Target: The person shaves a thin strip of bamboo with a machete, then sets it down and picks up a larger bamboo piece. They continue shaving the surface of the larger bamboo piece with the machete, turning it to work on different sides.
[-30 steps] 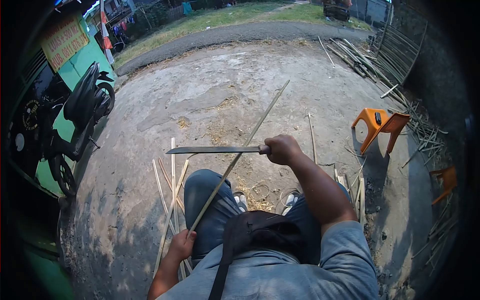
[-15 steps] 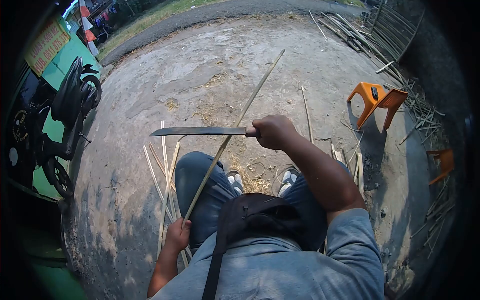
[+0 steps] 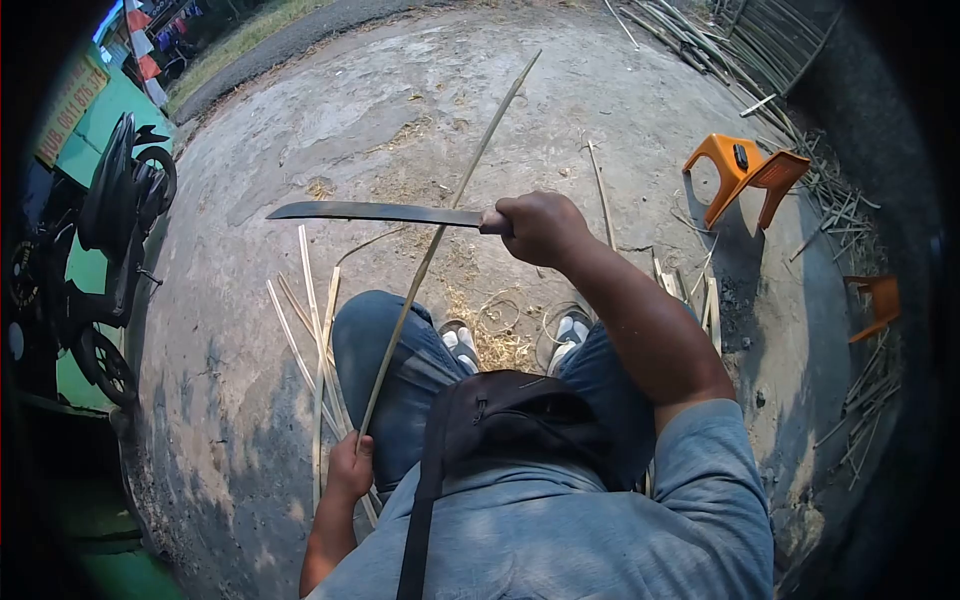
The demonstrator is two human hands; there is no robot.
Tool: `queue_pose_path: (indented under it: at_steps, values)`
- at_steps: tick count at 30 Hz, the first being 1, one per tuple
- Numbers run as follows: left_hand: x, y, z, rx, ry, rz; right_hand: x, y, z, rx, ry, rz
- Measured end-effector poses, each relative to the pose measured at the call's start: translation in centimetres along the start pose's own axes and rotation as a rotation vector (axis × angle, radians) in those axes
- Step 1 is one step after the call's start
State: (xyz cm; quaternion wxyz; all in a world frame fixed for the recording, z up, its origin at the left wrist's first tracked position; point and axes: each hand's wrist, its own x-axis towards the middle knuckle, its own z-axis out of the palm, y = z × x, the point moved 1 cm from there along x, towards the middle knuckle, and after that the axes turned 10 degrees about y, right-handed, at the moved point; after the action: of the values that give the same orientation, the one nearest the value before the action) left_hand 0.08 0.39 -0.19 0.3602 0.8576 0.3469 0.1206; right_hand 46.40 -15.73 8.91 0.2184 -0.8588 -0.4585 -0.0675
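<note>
My right hand (image 3: 545,230) is closed round the handle of a long machete (image 3: 375,212), its blade pointing left. The blade lies across a long thin bamboo strip (image 3: 408,300); whether they touch is hard to tell. The strip's lower end is gripped in my left hand (image 3: 350,464) beside my left thigh, and its far end slants up and away to the right. Several pale split strips (image 3: 318,360) lie on the ground by my left knee. A black bag (image 3: 520,425) rests on my lap.
An orange plastic chair (image 3: 735,175) with a small black object on it stands at the right. Bamboo poles (image 3: 690,45) and cut sticks (image 3: 840,215) lie along the right side. A motorcycle (image 3: 115,230) is parked at the left. Shavings (image 3: 500,335) lie between my feet.
The machete and my right hand are slightly higher and further left in view, with the blade tilted a little. The view itself has shifted. Both hands keep their holds.
</note>
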Motion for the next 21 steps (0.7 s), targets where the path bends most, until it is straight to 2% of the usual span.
queue_pose_path:
  at_steps: [2,7,10,14,15,21]
  values:
    - [-0.2,-0.4,0.4,-0.009,0.008,0.006,-0.5,-1.3,-0.7,0.012,-0.03,-0.018]
    - [0.2,1.2,0.2,0.005,0.019,0.009,-1.2,-3.0,0.2,-0.067,-0.132,-0.209]
    - [0.3,0.6,0.4,0.003,0.005,-0.012,-0.7,-0.9,1.5,-0.022,0.055,-0.249]
    - [0.6,0.8,0.2,0.028,-0.003,-0.015,0.9,3.1,1.8,0.06,0.125,0.114]
    - [0.6,1.2,0.2,0.032,0.002,-0.017,1.1,3.9,1.8,0.058,0.092,0.145]
    - [0.7,1.5,0.4,0.045,0.008,-0.013,-0.2,3.8,1.5,0.105,0.082,0.086]
